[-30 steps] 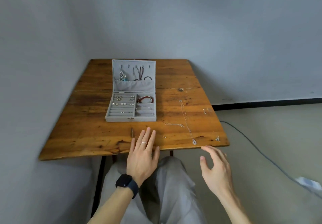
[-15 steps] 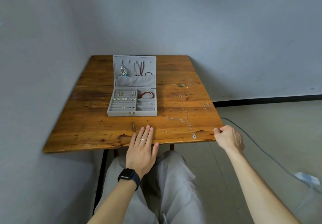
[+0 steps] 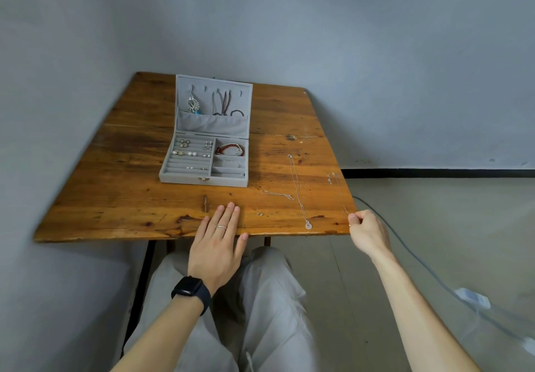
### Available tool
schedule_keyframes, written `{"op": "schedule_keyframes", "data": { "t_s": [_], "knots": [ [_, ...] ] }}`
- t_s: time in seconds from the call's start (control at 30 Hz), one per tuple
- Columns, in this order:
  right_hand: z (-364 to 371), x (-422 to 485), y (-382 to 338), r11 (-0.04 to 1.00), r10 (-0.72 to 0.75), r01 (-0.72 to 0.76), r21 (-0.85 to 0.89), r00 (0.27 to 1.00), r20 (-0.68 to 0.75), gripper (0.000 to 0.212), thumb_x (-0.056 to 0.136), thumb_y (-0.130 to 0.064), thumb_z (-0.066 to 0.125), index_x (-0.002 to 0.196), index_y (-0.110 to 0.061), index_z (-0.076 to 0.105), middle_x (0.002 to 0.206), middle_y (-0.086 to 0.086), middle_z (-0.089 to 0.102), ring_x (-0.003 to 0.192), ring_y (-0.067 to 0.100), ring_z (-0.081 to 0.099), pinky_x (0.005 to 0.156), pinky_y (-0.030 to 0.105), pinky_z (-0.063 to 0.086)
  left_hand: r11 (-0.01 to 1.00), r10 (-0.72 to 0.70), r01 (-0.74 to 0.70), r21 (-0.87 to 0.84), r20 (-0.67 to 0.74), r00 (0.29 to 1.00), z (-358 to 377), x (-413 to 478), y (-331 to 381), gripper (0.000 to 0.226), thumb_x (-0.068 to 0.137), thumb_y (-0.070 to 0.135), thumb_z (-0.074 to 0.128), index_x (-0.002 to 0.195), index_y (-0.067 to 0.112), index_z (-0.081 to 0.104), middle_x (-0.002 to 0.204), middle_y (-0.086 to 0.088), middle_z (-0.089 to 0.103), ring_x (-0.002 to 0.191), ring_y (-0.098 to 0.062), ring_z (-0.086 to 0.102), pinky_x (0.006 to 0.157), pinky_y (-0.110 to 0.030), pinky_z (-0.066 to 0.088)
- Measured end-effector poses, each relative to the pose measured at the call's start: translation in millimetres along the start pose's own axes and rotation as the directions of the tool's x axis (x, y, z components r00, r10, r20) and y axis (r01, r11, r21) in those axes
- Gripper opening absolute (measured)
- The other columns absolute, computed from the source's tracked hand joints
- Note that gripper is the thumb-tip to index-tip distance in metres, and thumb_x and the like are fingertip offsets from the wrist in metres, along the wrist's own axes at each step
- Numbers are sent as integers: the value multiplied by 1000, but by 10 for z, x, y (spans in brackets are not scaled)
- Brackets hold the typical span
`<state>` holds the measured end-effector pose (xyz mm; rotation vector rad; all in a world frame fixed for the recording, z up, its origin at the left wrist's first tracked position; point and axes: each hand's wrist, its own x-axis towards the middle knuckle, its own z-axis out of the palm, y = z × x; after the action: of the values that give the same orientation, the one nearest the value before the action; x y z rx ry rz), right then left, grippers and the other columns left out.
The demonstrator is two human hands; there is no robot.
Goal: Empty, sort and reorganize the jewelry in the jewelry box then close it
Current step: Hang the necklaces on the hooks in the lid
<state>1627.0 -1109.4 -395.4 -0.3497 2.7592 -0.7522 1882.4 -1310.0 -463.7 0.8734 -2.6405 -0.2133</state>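
Closest to me, the person sits with knees under the front edge of the worktop point(image 3: 130, 197). The left hand point(image 3: 220, 241) lies flat on the front edge, fingers straight and close together, just as it lay a second ago. The right hand point(image 3: 366, 231) is what changed. A second ago it hung spread below the edge, and now it sits at the front right corner with fingertips pinched on the end of a thin chain point(image 3: 331, 177). That chain trails back along the right edge, so I'd say this loose piece is being gathered for sorting.

It lies right at the drop, with bare floor and a cable point(image 3: 405, 241) below, and a slip would lose it. Drawing it inward looks safer.

Further in, a long necklace point(image 3: 298, 195) stretches front to back with its round pendant near the front edge. A short chain point(image 3: 278, 194) lies just beside it and tiny pieces point(image 3: 259, 213) sit nearer the left hand.

Beyond them the jewelry box point(image 3: 202, 179) stands open, well apart from both hands. Earrings point(image 3: 185, 153) are still in its ring rolls, a red bracelet point(image 3: 230, 149) sits in a right-hand compartment, and necklaces hang in the raised lid point(image 3: 214, 128). Emptying looks far from finished. Left of the box there's plenty of bare wood, with walls close behind and to the left.
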Motion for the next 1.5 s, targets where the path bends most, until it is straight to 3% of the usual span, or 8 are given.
{"op": "schedule_keyframes", "data": {
  "t_s": [0.2,0.43,0.6,0.73,0.93,1.07,1.33,1.5],
  "knots": [
    [-20,32,-7,997,4,-6,77,1000,21,14,103,-31,46,109,-19,50,104,4,59,94,24,56,79,33,43,1000,-3,3,-5,-1,1000,-2,1,1,63,102,52,28,152,16,37,156,-2,38,146,-21,33,119,-43,24],
    [-108,71,-156,885,21,-21,464,1000,5,22,99,-23,59,121,-19,58,120,1,60,111,20,56,100,40,48,1000,-3,3,-7,18,1000,-30,24,7,64,102,54,24,153,17,35,158,-1,36,148,-19,30,121,-42,20],
    [-365,19,-490,785,-118,88,613,993,9,13,99,-17,58,109,-24,64,111,1,67,86,13,61,70,30,47,991,-7,11,-130,32,999,-138,63,-36,68,98,59,25,150,19,41,157,0,37,147,-17,29,121,-40,20],
    [-593,-155,-921,760,-269,217,612,963,-6,14,98,-16,60,109,-22,67,101,-1,68,79,11,59,68,30,46,926,-20,3,-377,-40,999,-586,385,86,58,94,54,44,144,24,47,152,2,41,142,-17,30,116,-40,33],
    [-702,-646,-1561,764,-566,422,487,802,192,11,96,-26,63,104,-31,68,94,-10,72,79,4,62,70,24,50,629,62,123,-768,207,976,-1453,1075,472,54,95,41,61,145,32,46,143,13,51,134,-5,42,103,-24,30],
    [-707,-786,-1816,741,-648,501,447,707,282,11,95,-27,64,105,-31,67,96,-11,73,83,4,66,72,23,54,519,253,204,-830,377,891,-1747,1233,365,24,96,31,61,115,21,74,114,7,72,110,-7,63,100,-28,42],
    [-472,-615,-1933,715,-624,442,541,754,207,9,91,-22,70,100,-23,70,93,-6,73,80,6,67,67,21,54,316,247,458,-831,538,806,-1715,991,-88,34,93,39,61,82,6,61,107,-8,75,107,-22,69,106,-43,43],
    [-235,-321,-1966,715,-567,458,528,822,54,9,90,-20,71,98,-25,71,95,-10,72,87,0,65,70,15,53,-127,22,542,-830,544,839,-1708,1065,-452,26,90,33,60,70,17,54,71,-6,61,91,-28,68,98,-43,45]
  ]
}}
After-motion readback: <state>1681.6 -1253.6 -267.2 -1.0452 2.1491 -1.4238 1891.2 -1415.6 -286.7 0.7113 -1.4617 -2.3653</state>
